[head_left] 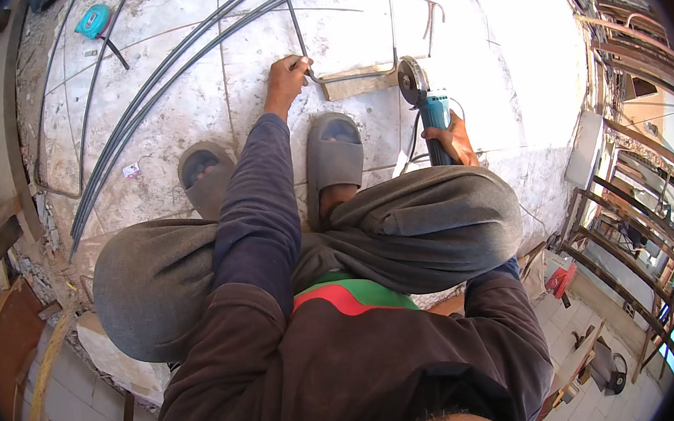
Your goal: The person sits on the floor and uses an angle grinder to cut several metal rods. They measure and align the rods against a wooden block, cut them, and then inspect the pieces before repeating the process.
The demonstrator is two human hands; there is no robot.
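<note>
My left hand [286, 81] grips a bent dark metal rod [294, 20] near its left corner, beside a small wooden block [361, 84]. The rod's middle stretch lies across the block, and another leg runs up from its right end. My right hand [450, 139] holds a teal angle grinder [438, 111] by its body. The grinder's disc [410, 80] stands upright at the rod's right bend; whether it touches the metal I cannot tell. My grey sandals [332, 158] are on the pale floor [502, 73], either side of my left forearm.
Long curved rods [141, 112] and a bent rod loop [80, 113] lie to the left, with a teal tape measure [93, 21]. A small thin metal piece [429, 11] lies beyond the grinder. Timber boards [8, 315] edge the left; metal bars [629, 207] crowd the right.
</note>
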